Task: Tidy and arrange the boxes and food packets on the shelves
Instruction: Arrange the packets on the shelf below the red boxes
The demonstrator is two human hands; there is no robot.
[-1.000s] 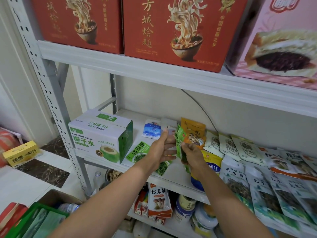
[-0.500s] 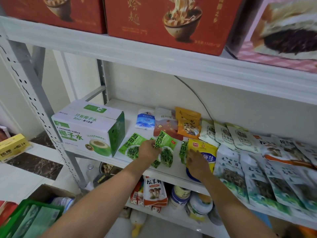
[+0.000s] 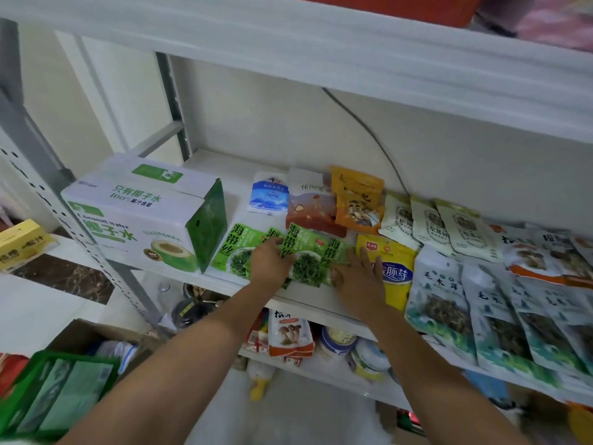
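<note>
Seaweed packets (image 3: 305, 255): four green packets are lying flat in an overlapping row at the front of the middle shelf (image 3: 224, 168), between the coconut water box (image 3: 138, 216) and the yellow bag (image 3: 393, 268). A second ago they were being held up in both hands; half a second ago they were coming down onto the shelf.
Left hand (image 3: 271, 263): it is resting palm-down on the second and third packets, fingers spread and pressing, not pinching; earlier it was gripping a packet edge.
Right hand (image 3: 359, 277): it is lying flat with fingers splayed over the rightmost green packet and the edge of the yellow bag, gripping nothing.
Behind the row: a blue-and-white pouch (image 3: 269, 195), a brown pouch (image 3: 309, 200) and an orange pouch (image 3: 357, 200) are lying toward the back.
Right of the row: white mushroom packets (image 3: 439, 293) are overlapping along the shelf.
Camera: it is now sitting lower and closer than before, so the red boxes above are nearly out of view.
</note>
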